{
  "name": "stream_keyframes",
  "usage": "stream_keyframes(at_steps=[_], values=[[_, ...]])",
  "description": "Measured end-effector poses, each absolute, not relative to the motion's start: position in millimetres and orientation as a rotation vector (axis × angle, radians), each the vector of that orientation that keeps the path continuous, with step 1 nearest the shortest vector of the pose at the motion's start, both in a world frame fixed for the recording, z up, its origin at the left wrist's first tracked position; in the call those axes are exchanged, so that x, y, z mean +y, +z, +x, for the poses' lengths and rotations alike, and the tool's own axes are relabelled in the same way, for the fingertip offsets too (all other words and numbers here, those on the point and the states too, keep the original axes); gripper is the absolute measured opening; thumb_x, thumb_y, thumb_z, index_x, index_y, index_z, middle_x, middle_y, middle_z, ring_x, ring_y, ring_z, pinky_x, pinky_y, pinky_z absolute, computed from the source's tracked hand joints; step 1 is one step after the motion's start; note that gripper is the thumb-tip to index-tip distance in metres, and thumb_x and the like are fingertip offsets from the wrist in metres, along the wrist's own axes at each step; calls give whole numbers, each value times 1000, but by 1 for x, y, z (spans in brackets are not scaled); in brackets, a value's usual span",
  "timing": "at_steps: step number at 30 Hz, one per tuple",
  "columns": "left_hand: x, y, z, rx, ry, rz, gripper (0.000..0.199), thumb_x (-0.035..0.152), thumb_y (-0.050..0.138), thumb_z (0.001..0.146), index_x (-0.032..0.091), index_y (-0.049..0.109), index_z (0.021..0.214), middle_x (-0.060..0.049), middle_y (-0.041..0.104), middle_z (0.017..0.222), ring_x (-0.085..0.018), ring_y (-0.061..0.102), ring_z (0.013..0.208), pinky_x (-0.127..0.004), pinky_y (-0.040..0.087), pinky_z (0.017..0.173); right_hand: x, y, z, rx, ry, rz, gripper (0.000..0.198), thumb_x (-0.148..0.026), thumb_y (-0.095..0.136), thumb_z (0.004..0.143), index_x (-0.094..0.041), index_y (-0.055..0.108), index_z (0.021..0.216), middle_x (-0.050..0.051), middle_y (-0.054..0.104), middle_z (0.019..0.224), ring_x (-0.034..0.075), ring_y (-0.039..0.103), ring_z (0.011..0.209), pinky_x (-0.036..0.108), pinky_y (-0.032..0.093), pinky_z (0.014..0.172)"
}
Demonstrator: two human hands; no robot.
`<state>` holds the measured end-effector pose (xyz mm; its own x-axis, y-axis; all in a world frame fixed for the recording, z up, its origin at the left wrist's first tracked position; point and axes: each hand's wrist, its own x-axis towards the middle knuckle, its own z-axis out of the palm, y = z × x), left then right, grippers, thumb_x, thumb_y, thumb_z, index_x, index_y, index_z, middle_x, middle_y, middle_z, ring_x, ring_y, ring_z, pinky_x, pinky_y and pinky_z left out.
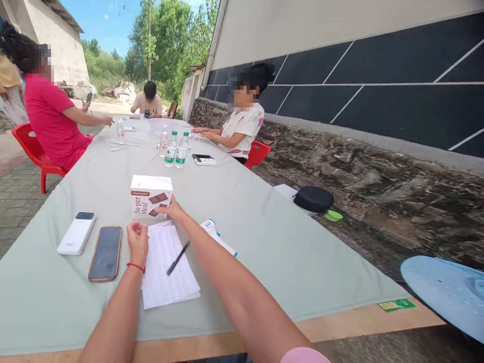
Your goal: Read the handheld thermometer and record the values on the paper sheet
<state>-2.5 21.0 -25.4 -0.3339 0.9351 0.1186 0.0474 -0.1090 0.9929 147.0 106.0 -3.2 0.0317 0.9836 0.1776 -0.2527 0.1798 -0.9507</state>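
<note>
gripping carton (148, 197) at right edge with part-open right hand (173, 209) | curling left hand (138, 242) loosely beside papers (162, 285) | cannot tell left-hand contents

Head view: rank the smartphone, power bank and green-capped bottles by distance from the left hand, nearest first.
1. Smartphone: just left of the left hand.
2. White power bank: farther left, past the phone.
3. Green-capped bottles: up-table, beyond the Su-per Meal box.
</note>
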Motion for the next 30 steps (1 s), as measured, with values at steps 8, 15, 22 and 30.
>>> stream_keyframes(at_steps=[8, 15, 22, 30], values=[[17, -35, 2, 1525, 1577, 1089, 53, 41, 64, 79, 22, 37, 120, -7, 46, 112, -15, 56, 92, -32, 51, 77, 106, 3, 150, -944, 1202, -929, 65, -36, 86, 49, -22, 60, 106, 3, 73, 97, 26, 68, 93, 43, 53, 86], [7, -21, 2, 1062, 1474, 1096, 74, 48, 74, 71, 21, 41, 131, -14, 49, 133, -30, 46, 127, -41, 45, 98, 54, 24, 173, -987, 1338, -896, 59, -54, 79, 58, -19, 64, 104, 8, 73, 100, 29, 68, 93, 42, 53, 83], [0, -4, 3, 700, 1320, 796, 59, 38, 83, 61, 16, 58, 110, -11, 66, 115, -27, 63, 105, -43, 49, 92, 9, 21, 225, -1126, 1024, -1162, 67, -74, 55, 73, -25, 58, 120, 11, 59, 132, 29, 54, 121, 43, 46, 94], [-1, 2, 0, 707, 1257, 744, 51, 34, 82, 63, 14, 61, 104, -12, 67, 115, -26, 64, 103, -40, 50, 89, -36, -27, 278, -1551, 382, -2239, 36, -49, 70, 63, -20, 64, 83, 15, 65, 98, 34, 60, 95, 40, 44, 73]])
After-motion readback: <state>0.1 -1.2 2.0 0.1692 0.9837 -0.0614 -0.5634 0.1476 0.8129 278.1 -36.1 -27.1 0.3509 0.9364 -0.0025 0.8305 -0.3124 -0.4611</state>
